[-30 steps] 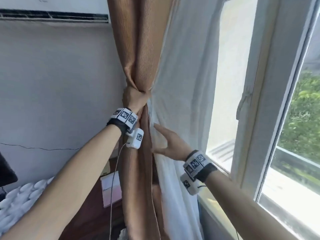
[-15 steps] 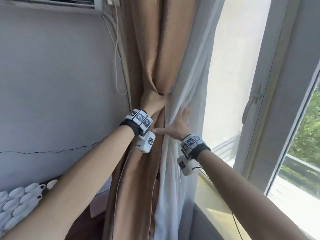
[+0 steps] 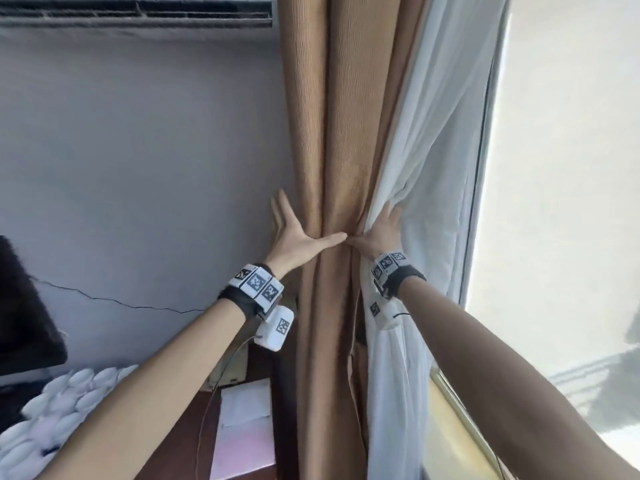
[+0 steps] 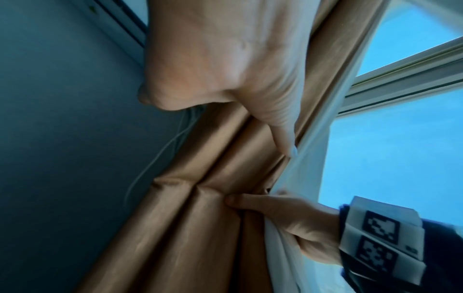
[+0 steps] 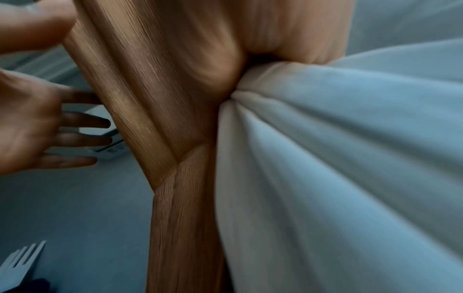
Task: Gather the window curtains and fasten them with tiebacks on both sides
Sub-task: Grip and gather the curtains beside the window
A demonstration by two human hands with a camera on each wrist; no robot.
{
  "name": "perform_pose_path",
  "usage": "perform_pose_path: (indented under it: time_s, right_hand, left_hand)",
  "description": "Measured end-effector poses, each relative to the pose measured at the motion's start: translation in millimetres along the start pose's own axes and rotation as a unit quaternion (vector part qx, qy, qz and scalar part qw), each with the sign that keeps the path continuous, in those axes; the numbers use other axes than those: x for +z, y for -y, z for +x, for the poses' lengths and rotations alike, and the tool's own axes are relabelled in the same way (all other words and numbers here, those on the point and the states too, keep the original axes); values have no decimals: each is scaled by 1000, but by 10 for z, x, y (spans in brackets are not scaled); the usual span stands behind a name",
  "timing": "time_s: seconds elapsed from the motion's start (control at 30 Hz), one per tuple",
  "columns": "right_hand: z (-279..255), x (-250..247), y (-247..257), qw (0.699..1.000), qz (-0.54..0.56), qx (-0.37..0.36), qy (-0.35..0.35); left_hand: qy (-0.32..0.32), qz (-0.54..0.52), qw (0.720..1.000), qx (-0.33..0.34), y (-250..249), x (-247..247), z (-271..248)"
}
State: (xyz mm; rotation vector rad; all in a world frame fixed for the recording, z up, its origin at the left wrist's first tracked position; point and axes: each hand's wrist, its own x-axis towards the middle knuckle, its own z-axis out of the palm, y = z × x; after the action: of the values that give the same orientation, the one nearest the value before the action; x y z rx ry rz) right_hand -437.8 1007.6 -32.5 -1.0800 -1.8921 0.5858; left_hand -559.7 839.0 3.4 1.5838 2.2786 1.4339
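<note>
A brown curtain (image 3: 332, 133) hangs gathered in long folds, with a white sheer curtain (image 3: 433, 150) against its right side. My left hand (image 3: 292, 237) has straight fingers behind the brown curtain's left edge and its thumb laid across the front. My right hand (image 3: 379, 233) grips the bunched sheer, and its thumb presses the brown folds, tip to tip with the left thumb. In the left wrist view the right hand (image 4: 288, 214) clutches the sheer (image 4: 308, 158) beside the brown curtain (image 4: 200, 228). In the right wrist view the left hand's fingers (image 5: 75, 123) are spread straight. No tieback shows.
An air conditioner (image 3: 138, 15) is mounted high on the grey wall at left. The bright window (image 3: 571, 168) and its sill (image 3: 450, 427) lie to the right. Below left stand dark wooden furniture with pink and white paper (image 3: 246, 427) and several white cups (image 3: 52, 410).
My left hand has let go of its fist grip on the brown curtain and now lies flat around it. My right hand has drawn the sheer left against the brown folds.
</note>
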Motion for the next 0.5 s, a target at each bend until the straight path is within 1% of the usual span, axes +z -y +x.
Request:
perform_pose_path:
  time_s: [0.07, 0.1, 0.13, 0.17, 0.2, 0.23, 0.27, 0.33, 0.37, 0.43, 0.47, 0.5]
  right_hand:
    - [245, 204, 2, 1000, -10, 1, 26]
    - [323, 323, 19, 999, -16, 11, 33]
    - [363, 464, 60, 999, -32, 29, 25]
    - [380, 608, 101, 997, -57, 47, 2]
    - [382, 757, 137, 994, -85, 59, -22]
    - [368, 873, 167, 992, -102, 64, -28]
    - [361, 964, 169, 993, -100, 53, -20]
    - [463, 1243, 57, 998, -63, -9, 29]
    - [529, 1343, -2, 997, -41, -38, 56]
    - [695, 1423, -61, 995, -8, -67, 79]
    - [756, 1385, -43, 993, 14, -67, 100]
    - [815, 1326, -25, 988, 32, -77, 130]
  left_hand:
    - [11, 11, 999, -45, 143, -15, 310]
    - [10, 12, 999, -52, 202, -1, 469]
    - [5, 13, 999, -52, 214, 21, 615]
    - [-1, 7, 999, -51, 197, 61, 761]
    - [1, -7, 999, -52, 171, 110, 920]
    - [14, -25, 998, -63, 136, 167, 1068]
    - [34, -30, 995, -86, 81, 236, 1183]
    - [57, -40, 992, -104, 38, 418, 1394]
    - [57, -39, 991, -112, 57, 518, 1497]
    - [33, -69, 989, -127, 103, 697, 1718]
    - [18, -79, 988, -132, 164, 746, 1878]
    - [-10, -90, 986, -141, 208, 772, 2030]
